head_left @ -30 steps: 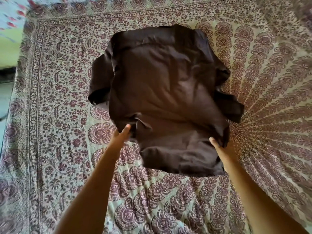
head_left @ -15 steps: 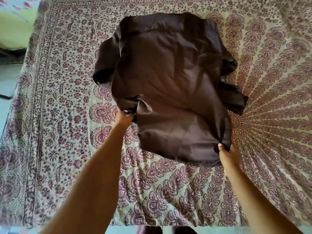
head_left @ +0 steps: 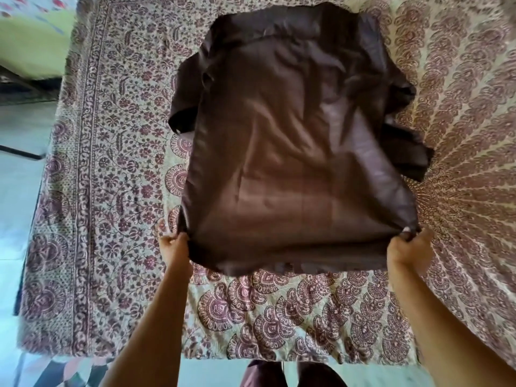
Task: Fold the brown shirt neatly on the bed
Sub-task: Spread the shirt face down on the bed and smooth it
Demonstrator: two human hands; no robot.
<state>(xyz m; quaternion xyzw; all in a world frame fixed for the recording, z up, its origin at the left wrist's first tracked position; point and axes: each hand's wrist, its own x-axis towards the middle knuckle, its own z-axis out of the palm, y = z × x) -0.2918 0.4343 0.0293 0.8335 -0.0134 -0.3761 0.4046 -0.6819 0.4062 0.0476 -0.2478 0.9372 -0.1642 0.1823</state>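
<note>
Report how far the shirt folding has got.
Done: the brown shirt lies spread lengthwise on the bedspread. In hand: the left hand and right hand each grip a near hem corner, holding that edge stretched wide. Left: all the folding. No fold shows yet, the sleeves lie bunched at the sides, and the body is creased.
</note>
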